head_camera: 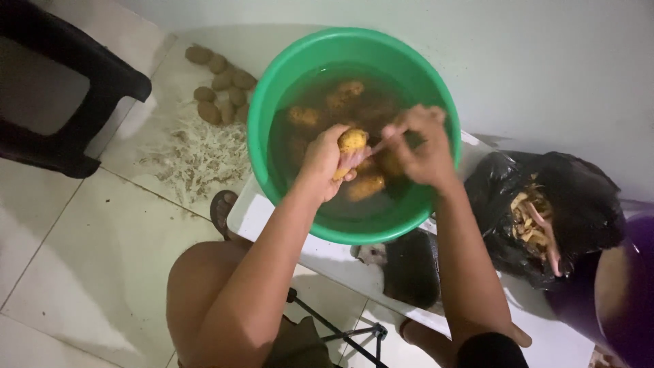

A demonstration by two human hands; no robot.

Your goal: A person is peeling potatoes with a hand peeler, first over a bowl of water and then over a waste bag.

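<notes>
Far left, a dark stool (65,95) stands on the tiled floor (75,232); just right of it lie a cluster of unpeeled potatoes (219,80) and a spread of pale peelings (201,155). We judge those peelings a slip hazard, with a sandalled foot (222,211) right beside them.

Centre: a green basin (272,102) of cloudy water, several peeled potatoes (344,95) sunk in it, sits on a white low table (255,215) near its edge. A hard push could tip or slide it and spill.

Our left hand (325,162) is closed around a yellow potato (352,142), held over the water. Our right hand (424,144) is clenched on a thin peeling tool (381,144) whose tip meets the potato beside the left fingers. Wet skin and a slick potato: we reckon the blade could skid onto the holding fingers, or the potato could drop and splash.

Right: a black bag (579,197) of scraps (528,215), open. A purple container (630,293) sits at frame edge, beside what may be another person's hand, blurred.
</notes>
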